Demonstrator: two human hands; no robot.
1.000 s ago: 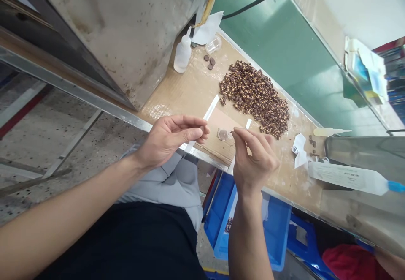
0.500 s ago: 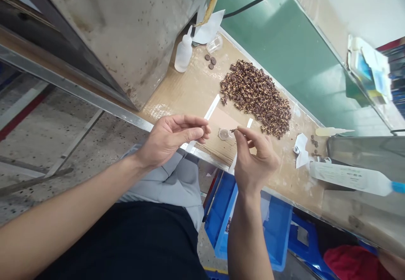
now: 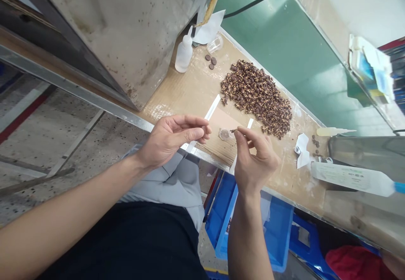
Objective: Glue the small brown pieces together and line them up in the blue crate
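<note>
My right hand (image 3: 256, 157) pinches a small dark piece (image 3: 233, 131) between thumb and forefinger, just above the worktable (image 3: 186, 94). Its exact shape is too small to tell. Beside these fingertips a small round clear dish (image 3: 225, 134) sits on the table. My left hand (image 3: 180, 138) hovers at the table's front edge, to the left of the dish. Its fingers are loosely curled with the thumb alongside, and no object shows in them; part of the palm is hidden. Behind both hands lies a large heap of small brown parts with brass-coloured pins (image 3: 257, 96).
A squeeze bottle (image 3: 184, 54), several brown discs (image 3: 211, 61) and a clear cup (image 3: 215, 43) stand at the back left. Crumpled paper (image 3: 303, 150) and a large white bottle (image 3: 351, 178) are on the right. Below the edge hangs a blue bin (image 3: 275, 233). White strips (image 3: 211, 107) cross the tabletop.
Both hands keep almost the same pose. The view has shifted very slightly, and the small piece stays in my right fingertips.
</note>
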